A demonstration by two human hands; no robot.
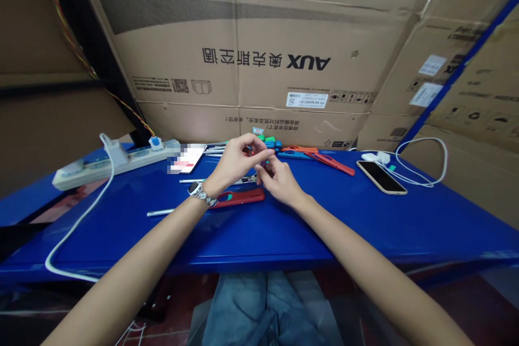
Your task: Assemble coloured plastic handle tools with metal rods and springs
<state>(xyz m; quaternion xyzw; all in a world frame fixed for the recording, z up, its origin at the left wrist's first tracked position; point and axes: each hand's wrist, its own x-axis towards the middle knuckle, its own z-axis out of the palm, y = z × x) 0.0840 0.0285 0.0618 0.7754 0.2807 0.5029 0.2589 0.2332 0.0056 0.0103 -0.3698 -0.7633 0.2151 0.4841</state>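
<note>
My left hand [239, 158], with a watch [197, 190] on its wrist, is closed with thumb and fingertips together above the middle of the table. My right hand [279, 177] meets it there, its thumb and fingers pinched. Whatever small piece lies between the fingertips is hidden. Below the hands lies a red plastic handle shell [247, 196] with an oval opening, like part of a long-nosed lighter. Silver metal rods stick out nearby, one [160, 212] at the shell's left and another [187, 181] behind my left wrist. Green and blue pieces [277, 144] lie just behind the fingers.
Red shells [332, 163] and a blue shell [298, 155] lie at the back of the blue table [324, 227]. A phone [381, 177] and white cable [441, 159] are at right. A power strip [109, 165] stands at left. A cardboard wall [174, 54] rises behind.
</note>
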